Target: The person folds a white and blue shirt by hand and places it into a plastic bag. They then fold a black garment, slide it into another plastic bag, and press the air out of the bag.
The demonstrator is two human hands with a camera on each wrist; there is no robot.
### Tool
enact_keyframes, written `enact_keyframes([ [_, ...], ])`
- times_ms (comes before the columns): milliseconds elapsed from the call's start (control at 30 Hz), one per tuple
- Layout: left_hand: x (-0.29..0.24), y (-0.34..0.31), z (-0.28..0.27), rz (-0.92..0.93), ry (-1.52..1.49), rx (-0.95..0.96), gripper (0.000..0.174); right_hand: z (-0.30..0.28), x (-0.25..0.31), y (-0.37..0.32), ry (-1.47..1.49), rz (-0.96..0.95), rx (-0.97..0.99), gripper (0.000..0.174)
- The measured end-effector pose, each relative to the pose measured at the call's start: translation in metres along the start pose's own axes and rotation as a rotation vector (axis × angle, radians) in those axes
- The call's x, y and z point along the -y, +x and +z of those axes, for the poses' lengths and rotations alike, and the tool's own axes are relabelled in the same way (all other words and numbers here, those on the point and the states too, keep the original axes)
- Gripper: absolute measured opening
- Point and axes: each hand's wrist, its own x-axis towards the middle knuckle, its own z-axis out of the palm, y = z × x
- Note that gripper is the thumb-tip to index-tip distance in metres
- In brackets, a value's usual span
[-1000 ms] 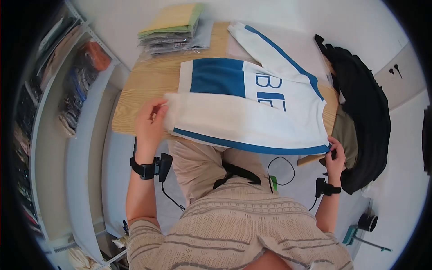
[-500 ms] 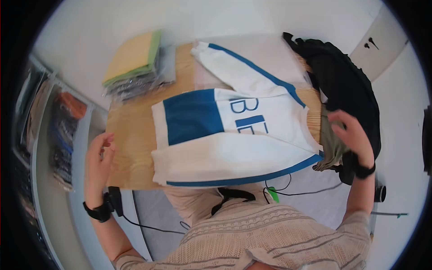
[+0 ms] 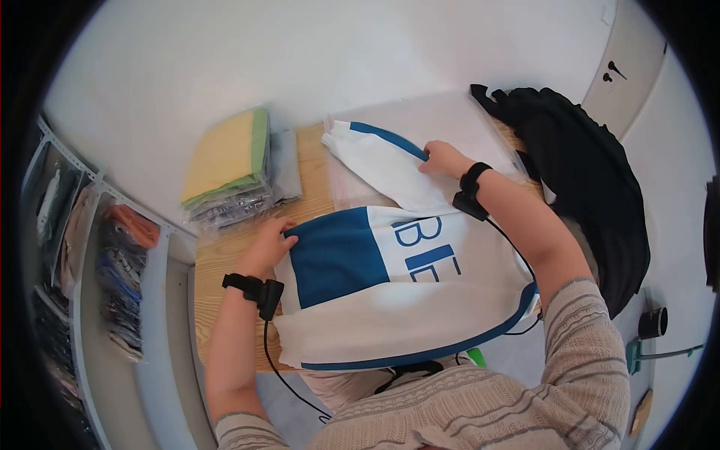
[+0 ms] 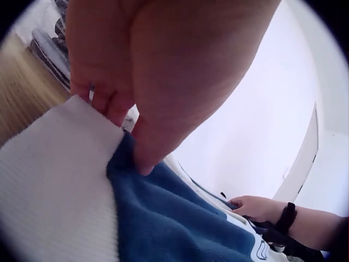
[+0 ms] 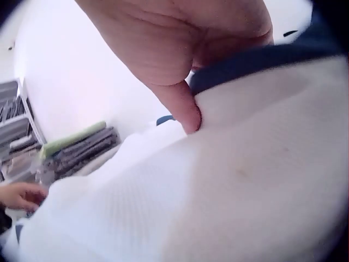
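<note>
A white sweater [image 3: 472, 259] with a blue panel and blue lettering lies flat on the wooden table. Its near sleeve [image 3: 390, 322] is folded across the body, blue stripe along the front edge. The far sleeve [image 3: 379, 169] stretches out toward the back left. My left hand [image 3: 268, 244] pinches the far hem corner, where white ribbing meets the blue panel [image 4: 163, 213]; thumb over the cloth in the left wrist view. At the far sleeve's blue-striped edge, my right hand [image 3: 446, 160] pinches the fabric, thumb on the white side in the right wrist view.
Bagged folded clothes [image 3: 229, 165] are stacked at the table's back left. A clear plastic bag [image 3: 450, 127] lies under the far sleeve. Black clothing [image 3: 592, 180] drapes at the right. Shelves [image 3: 90, 217] with packed garments stand left. Cables hang from both wrist cameras.
Both hands let go of the near sleeve, which stays folded over the body. My left hand then went to the far hem corner and my right reached across to the far sleeve.
</note>
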Motion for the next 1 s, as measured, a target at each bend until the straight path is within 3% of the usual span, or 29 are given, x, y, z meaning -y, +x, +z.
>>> enact_keyframes([
  [100, 0.021, 0.005, 0.005, 0.039, 0.025, -0.056, 0.025, -0.017, -0.001, -0.001, 0.134, -0.009, 0.019, 0.051],
  [167, 0.019, 0.005, 0.007, 0.037, 0.03, -0.061, 0.024, -0.025, -0.009, -0.008, 0.392, 0.108, -0.414, 0.051],
  [233, 0.013, 0.002, 0.007, -0.032, 0.031, -0.094, 0.025, -0.014, -0.032, -0.001, 0.389, 0.112, -0.363, 0.052],
  [333, 0.014, 0.002, 0.01, 0.013, -0.018, -0.135, 0.024, -0.023, -0.049, -0.004, 0.346, 0.168, -0.28, 0.057],
  [433, 0.009, 0.003, 0.003, -0.041, -0.048, -0.057, 0.024, -0.05, -0.051, -0.027, 0.385, 0.173, -0.006, 0.064],
  [533, 0.013, 0.004, 0.005, -0.003, -0.063, -0.047, 0.024, -0.047, -0.056, -0.038, 0.291, 0.13, 0.12, 0.066],
  [567, 0.014, 0.006, 0.005, 0.006, -0.067, -0.044, 0.024, -0.039, -0.061, -0.038, 0.299, 0.108, 0.045, 0.055],
  [600, 0.013, 0.006, 0.004, -0.016, -0.054, -0.012, 0.024, -0.037, -0.065, -0.036, 0.296, 0.115, 0.04, 0.055],
  [667, 0.012, 0.006, 0.006, -0.039, -0.039, 0.023, 0.023, -0.034, -0.071, -0.032, 0.248, 0.135, 0.129, 0.042],
  [700, 0.012, 0.005, 0.01, -0.004, -0.026, -0.041, 0.022, -0.029, -0.07, -0.037, 0.299, 0.089, -0.022, 0.032],
  [733, 0.013, 0.004, 0.013, 0.028, -0.014, -0.105, 0.022, -0.029, -0.071, -0.038, 0.299, 0.089, -0.016, 0.032],
  [767, 0.015, 0.002, 0.013, 0.02, -0.017, -0.101, 0.022, -0.029, -0.073, -0.039, 0.356, 0.074, -0.124, 0.031],
  [833, 0.01, 0.0, 0.009, 0.167, -0.008, -0.291, 0.022, -0.038, -0.063, -0.054, 0.44, 0.037, -0.296, 0.026],
  [900, -0.003, -0.012, -0.006, 0.273, -0.077, -0.383, 0.022, -0.055, -0.06, -0.071, 0.52, -0.087, -0.275, 0.02],
  [1000, -0.031, -0.044, -0.032, 0.267, 0.041, -0.285, 0.021, -0.095, -0.036, -0.13, 0.542, -0.137, -0.188, 0.017],
])
